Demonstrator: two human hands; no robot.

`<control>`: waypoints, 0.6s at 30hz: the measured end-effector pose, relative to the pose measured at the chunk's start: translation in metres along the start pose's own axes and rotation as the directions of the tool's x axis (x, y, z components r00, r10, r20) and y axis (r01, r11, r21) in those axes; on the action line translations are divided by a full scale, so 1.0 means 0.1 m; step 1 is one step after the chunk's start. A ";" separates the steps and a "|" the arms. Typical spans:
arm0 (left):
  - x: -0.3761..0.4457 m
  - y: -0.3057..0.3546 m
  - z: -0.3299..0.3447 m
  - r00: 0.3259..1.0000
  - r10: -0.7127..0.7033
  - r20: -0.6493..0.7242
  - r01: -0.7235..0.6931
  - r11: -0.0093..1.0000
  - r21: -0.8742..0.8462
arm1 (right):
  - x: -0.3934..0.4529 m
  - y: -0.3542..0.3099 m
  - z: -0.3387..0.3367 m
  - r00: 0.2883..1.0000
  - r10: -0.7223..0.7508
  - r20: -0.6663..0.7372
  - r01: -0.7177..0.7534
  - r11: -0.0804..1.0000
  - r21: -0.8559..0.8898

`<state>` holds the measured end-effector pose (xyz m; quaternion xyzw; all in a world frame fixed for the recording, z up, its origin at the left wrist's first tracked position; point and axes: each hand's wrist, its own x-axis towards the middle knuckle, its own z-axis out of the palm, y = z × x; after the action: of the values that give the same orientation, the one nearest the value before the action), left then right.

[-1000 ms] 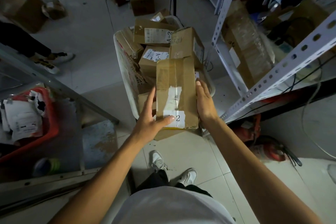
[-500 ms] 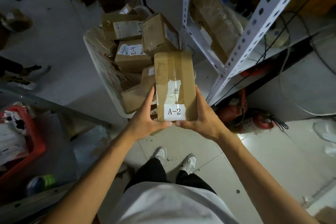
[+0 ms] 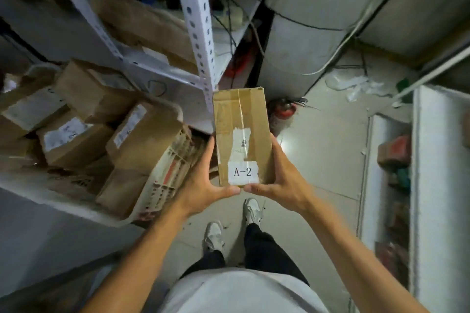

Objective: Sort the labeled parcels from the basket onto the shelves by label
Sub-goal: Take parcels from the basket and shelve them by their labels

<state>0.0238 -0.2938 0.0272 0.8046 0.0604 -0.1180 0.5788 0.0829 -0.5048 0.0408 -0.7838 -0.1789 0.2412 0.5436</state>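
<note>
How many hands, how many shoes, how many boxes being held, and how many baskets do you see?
Hands: 2, the left hand and the right hand
Shoes: 2, the left shoe and the right shoe
Held box: 1, marked A-2
Basket: 1
Total: 6

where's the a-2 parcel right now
In the head view, the A-2 parcel is mid-frame, held between the left hand and right hand, right of the basket, above the floor.
</note>
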 end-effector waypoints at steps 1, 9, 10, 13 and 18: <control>0.05 0.03 0.08 0.999 0.002 0.052 -0.002 1.000 0.013 | -0.13 0.05 -0.05 0.998 0.010 -0.066 -0.009 1.000 0.009; 0.51 0.66 1.08 0.883 0.164 0.439 -0.245 0.961 0.132 | -1.19 0.33 -0.61 0.838 0.087 -0.538 -0.102 0.995 0.002; 0.55 0.77 1.24 0.859 0.184 0.477 -0.274 0.954 0.124 | -1.31 0.37 -0.71 0.809 0.097 -0.579 -0.110 0.994 0.011; 0.70 1.10 1.74 0.776 0.225 0.589 -0.310 0.950 0.045 | -1.67 0.49 -0.98 0.696 0.150 -0.702 -0.143 0.987 0.070; 0.83 1.55 2.65 0.628 0.322 0.708 -0.412 0.910 -0.049 | -2.34 0.78 -1.37 0.485 0.260 -0.835 -0.230 0.959 0.165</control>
<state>0.1083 -0.5972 0.0678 0.7260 -0.3365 -0.2976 0.5207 -0.0293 -0.7638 0.0502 -0.8098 0.2257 -0.0938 0.5334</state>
